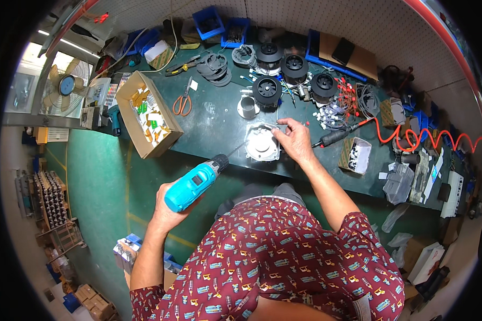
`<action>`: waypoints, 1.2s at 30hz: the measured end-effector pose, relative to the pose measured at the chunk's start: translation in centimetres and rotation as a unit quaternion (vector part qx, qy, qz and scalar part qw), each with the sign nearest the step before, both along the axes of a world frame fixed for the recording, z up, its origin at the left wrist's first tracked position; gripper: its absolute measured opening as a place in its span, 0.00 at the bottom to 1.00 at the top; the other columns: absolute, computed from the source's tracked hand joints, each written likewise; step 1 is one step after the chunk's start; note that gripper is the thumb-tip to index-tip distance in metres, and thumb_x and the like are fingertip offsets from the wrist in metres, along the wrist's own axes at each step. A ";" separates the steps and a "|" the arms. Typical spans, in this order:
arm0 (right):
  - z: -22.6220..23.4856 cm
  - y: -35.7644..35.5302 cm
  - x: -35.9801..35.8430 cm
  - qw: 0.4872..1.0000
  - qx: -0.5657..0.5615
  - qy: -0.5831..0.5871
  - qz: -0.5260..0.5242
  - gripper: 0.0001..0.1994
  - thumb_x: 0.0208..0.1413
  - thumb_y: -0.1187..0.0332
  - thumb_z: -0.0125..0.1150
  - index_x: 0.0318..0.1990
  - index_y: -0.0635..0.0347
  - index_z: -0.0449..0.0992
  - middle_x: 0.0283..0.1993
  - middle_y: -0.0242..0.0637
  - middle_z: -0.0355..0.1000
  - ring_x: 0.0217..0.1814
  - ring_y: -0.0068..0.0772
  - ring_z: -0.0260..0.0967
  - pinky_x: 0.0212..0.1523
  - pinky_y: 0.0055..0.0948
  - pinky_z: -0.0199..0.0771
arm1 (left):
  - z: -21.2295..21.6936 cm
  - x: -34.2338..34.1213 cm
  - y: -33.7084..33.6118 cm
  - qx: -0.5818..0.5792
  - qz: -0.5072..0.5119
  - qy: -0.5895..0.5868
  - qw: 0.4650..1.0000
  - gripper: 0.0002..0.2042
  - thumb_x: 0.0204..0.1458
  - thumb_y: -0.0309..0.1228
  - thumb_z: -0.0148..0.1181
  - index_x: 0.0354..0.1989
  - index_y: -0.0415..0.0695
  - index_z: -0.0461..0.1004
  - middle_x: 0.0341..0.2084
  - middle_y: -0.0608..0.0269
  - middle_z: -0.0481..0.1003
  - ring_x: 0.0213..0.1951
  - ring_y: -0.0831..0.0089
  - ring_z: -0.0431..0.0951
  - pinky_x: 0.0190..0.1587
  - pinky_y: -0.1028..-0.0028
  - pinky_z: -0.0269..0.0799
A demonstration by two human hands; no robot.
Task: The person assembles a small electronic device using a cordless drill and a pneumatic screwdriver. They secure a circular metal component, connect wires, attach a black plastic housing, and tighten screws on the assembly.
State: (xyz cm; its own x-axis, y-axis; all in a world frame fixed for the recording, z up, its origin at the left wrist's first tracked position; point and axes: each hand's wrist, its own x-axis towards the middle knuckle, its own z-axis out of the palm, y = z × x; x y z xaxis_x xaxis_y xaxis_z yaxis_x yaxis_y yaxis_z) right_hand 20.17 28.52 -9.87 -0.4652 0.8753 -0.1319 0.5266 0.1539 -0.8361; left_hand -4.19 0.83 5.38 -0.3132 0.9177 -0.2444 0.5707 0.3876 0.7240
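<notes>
My left hand [172, 206] is wrapped round a teal cordless drill [193, 184] with a black chuck. Its long thin bit points up and right, the tip close to the left edge of a silver metal housing [262, 143]. That housing lies near the front edge of the green bench, its round raised middle facing up. At the housing's upper right corner is my right hand [295, 142], thumb and forefinger drawn near each other. Whatever sits between those fingertips is too small to make out. Just beyond the housing stands a grey metal cylinder on a flange [248, 107].
Black fan wheels [266, 91] stand behind the housing, with wire bundles [329, 115] to their right. A cardboard box of small parts [168, 138] and orange-handled scissors [182, 104] are left. A black power screwdriver [334, 135] with a coiled orange cord and a small parts box [355, 156] lie right.
</notes>
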 end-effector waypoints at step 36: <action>0.7 3.1 5.2 0.847 -0.407 0.322 -0.111 0.15 0.64 0.84 0.47 0.58 0.74 0.68 0.56 0.54 0.73 0.56 0.45 0.78 0.58 0.39 0.83 | 8.5 0.2 12.7 0.015 -0.140 -0.016 0.990 0.20 0.49 0.20 0.72 0.52 0.43 0.81 0.42 0.61 0.84 0.42 0.71 0.83 0.49 0.71 0.77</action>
State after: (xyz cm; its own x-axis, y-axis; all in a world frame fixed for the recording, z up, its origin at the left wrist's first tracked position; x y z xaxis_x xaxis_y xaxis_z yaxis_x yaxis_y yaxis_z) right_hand 25.39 31.67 -9.21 -0.5065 0.6911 -0.5156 -0.1385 -0.6555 -0.7424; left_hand -4.00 13.53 13.88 -0.0388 0.9745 -0.2209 0.6284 0.1956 0.7529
